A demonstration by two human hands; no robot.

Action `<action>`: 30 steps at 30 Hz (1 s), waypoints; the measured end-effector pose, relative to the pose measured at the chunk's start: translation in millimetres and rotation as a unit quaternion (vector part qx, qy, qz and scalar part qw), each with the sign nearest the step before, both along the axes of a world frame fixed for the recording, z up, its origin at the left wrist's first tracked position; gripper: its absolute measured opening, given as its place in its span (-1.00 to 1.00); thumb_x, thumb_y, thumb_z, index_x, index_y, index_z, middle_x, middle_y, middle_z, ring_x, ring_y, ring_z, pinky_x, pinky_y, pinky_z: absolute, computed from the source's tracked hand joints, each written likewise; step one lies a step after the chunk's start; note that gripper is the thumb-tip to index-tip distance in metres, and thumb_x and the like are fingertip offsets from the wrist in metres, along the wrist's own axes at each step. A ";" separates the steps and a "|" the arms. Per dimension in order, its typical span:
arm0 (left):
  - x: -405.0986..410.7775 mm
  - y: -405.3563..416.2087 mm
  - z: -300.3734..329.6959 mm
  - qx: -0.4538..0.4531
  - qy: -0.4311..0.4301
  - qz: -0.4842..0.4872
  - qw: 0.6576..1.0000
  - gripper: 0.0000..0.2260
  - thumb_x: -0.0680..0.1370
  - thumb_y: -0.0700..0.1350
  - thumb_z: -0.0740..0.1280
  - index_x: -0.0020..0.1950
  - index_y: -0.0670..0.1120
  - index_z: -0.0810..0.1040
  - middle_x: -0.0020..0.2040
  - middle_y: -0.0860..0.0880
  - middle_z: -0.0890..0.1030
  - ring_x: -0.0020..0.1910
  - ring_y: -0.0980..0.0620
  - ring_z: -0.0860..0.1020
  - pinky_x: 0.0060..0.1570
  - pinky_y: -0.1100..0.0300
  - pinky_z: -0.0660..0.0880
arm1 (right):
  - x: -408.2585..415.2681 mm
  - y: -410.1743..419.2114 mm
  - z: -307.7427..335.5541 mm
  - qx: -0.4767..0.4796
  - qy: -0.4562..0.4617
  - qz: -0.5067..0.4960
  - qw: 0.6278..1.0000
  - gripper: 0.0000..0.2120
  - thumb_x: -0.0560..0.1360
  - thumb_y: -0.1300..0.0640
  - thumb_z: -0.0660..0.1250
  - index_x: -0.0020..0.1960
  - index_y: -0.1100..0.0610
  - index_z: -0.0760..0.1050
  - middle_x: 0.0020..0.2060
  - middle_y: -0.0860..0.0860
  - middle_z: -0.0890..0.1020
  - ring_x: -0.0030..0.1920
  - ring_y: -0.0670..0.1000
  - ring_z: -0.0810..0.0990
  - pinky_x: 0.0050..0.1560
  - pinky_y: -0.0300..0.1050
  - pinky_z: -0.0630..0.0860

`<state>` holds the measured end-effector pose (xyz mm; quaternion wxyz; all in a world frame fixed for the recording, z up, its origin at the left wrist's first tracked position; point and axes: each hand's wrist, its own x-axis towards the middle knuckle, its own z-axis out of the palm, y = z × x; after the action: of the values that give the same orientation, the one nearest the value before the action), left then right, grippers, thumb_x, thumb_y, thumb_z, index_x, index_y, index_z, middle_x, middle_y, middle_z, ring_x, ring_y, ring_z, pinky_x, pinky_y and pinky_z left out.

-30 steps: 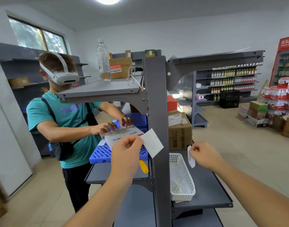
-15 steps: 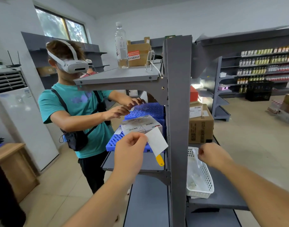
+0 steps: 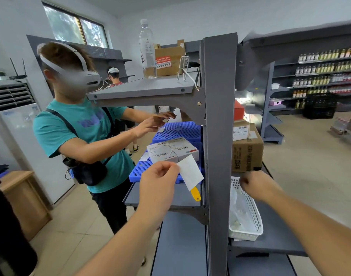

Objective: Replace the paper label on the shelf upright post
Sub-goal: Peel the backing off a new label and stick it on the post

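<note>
The left hand (image 3: 160, 183) pinched the white paper label (image 3: 190, 172) by its corner — held up just left of the grey upright post (image 3: 220, 136), not touching it. The right hand (image 3: 256, 186) was curled shut over the white basket (image 3: 250, 218) — contents hidden.
</note>
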<state>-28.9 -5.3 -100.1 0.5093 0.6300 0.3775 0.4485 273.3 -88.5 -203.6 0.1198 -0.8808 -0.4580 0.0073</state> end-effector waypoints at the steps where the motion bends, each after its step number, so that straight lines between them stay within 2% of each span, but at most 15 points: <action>1: 1.3 -0.7 -0.1 0.000 -0.001 0.000 1.000 -0.88 0.53 -0.22 0.40 -0.16 -0.11 0.72 -0.25 0.06 0.73 -0.32 0.33 0.58 -0.35 0.53 0.45 | 0.2 0.2 0.0 0.003 -0.003 0.000 1.000 -0.64 0.56 0.09 0.25 -0.41 -0.04 0.34 -0.41 -0.12 0.49 -0.27 0.06 0.59 -0.36 -0.12 0.40; 4: 4.5 -2.3 -0.7 -0.001 -0.001 -0.004 1.000 -0.87 0.54 -0.24 0.39 -0.14 -0.13 0.72 -0.22 0.04 0.73 -0.34 0.34 0.58 -0.35 0.54 0.45 | -0.1 -1.5 0.7 0.014 0.003 0.000 1.000 -0.67 0.57 0.07 0.26 -0.38 -0.03 0.40 -0.38 -0.06 0.55 -0.26 0.07 0.62 -0.36 -0.12 0.42; 6: 6.2 -2.3 -1.4 -0.002 -0.002 -0.008 1.000 -0.87 0.54 -0.25 0.39 -0.13 -0.13 0.72 -0.21 0.03 0.73 -0.33 0.34 0.58 -0.35 0.53 0.45 | -2.3 -3.8 2.8 0.024 0.010 -0.002 1.000 -0.74 0.57 0.05 0.25 -0.28 0.02 0.54 -0.31 0.00 0.63 -0.24 0.08 0.64 -0.33 -0.11 0.47; 8: 7.1 -2.2 -1.4 -0.001 0.001 -0.010 1.000 -0.87 0.54 -0.23 0.39 -0.14 -0.11 0.72 -0.21 0.02 0.73 -0.33 0.31 0.57 -0.34 0.52 0.46 | -8.0 -5.3 6.6 0.063 0.022 -0.011 0.998 -0.77 0.57 0.07 0.25 -0.20 0.08 0.59 -0.28 0.01 0.65 -0.25 0.08 0.62 -0.34 -0.10 0.46; 12: 9.4 -2.8 0.6 -0.005 -0.001 -0.018 1.000 -0.86 0.53 -0.21 0.39 -0.17 -0.06 0.72 -0.28 0.06 0.72 -0.32 0.26 0.56 -0.36 0.51 0.45 | -28.3 -10.2 25.5 0.179 0.032 -0.018 0.983 -0.76 0.58 0.16 0.23 -0.27 0.03 0.40 -0.35 -0.02 0.58 -0.31 0.11 0.58 -0.30 0.00 0.55; 16: 12.5 -6.7 5.8 -0.003 0.001 -0.023 1.000 -0.85 0.54 -0.20 0.38 -0.16 -0.04 0.72 -0.23 0.08 0.74 -0.26 0.26 0.61 -0.27 0.42 0.50 | -54.7 -20.4 53.9 0.370 0.065 -0.017 0.927 -0.81 0.62 0.17 0.26 -0.17 0.02 0.45 -0.42 -0.05 0.50 -0.38 -0.05 0.48 -0.38 -0.12 0.37; 20: 16.9 -12.4 11.1 0.012 -0.011 -0.030 0.999 -0.84 0.55 -0.19 0.39 -0.18 -0.03 0.72 -0.22 0.07 0.75 -0.14 0.11 0.68 -0.09 0.17 0.60 | -80.9 -32.6 85.9 0.487 0.065 0.031 0.870 -0.84 0.62 0.23 0.30 -0.15 0.10 0.50 -0.39 0.08 0.52 -0.36 0.05 0.47 -0.36 -0.18 0.40; 22: 18.1 -15.0 13.5 0.024 -0.025 -0.031 0.999 -0.84 0.55 -0.19 0.40 -0.18 -0.02 0.72 -0.24 0.09 0.74 -0.20 0.19 0.66 -0.12 0.21 0.59 | -95.9 -39.3 101.7 0.491 0.052 0.068 0.867 -0.85 0.60 0.21 0.33 -0.15 0.08 0.52 -0.38 0.04 0.54 -0.34 0.05 0.49 -0.36 -0.20 0.42; 25: 21.8 -19.6 18.0 0.040 -0.045 -0.038 0.997 -0.85 0.55 -0.19 0.41 -0.16 -0.02 0.72 -0.25 0.10 0.74 -0.22 0.21 0.66 -0.15 0.29 0.55 | -120.5 -47.7 119.5 0.425 0.039 0.138 0.894 -0.92 0.56 0.14 0.37 -0.12 0.03 0.57 -0.35 -0.07 0.59 -0.29 -0.01 0.54 -0.34 -0.24 0.48; 27: 24.3 -23.9 21.5 0.051 -0.057 -0.046 0.996 -0.83 0.55 -0.21 0.41 -0.19 -0.01 0.72 -0.25 0.10 0.74 -0.23 0.23 0.65 -0.21 0.36 0.55 | -134.3 -49.9 123.8 0.382 -0.002 0.173 0.908 -0.97 0.55 0.09 0.39 -0.07 0.01 0.60 -0.30 -0.16 0.59 -0.27 -0.07 0.55 -0.29 -0.26 0.52; 30: 28.0 -29.1 25.4 0.061 -0.067 -0.061 0.994 -0.82 0.53 -0.23 0.41 -0.22 -0.02 0.71 -0.26 0.04 0.73 -0.25 0.19 0.62 -0.22 0.32 0.57 | -144.5 -49.2 123.0 0.364 -0.077 0.178 0.911 -0.84 0.55 -0.06 0.39 0.00 0.01 0.63 -0.23 -0.22 0.56 -0.27 -0.18 0.47 -0.23 -0.26 0.50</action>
<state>-0.8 -34.4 -74.7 0.5208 0.6503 0.2756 0.4796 128.8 -137.7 -80.7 0.3935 -0.6777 -0.5859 -0.2064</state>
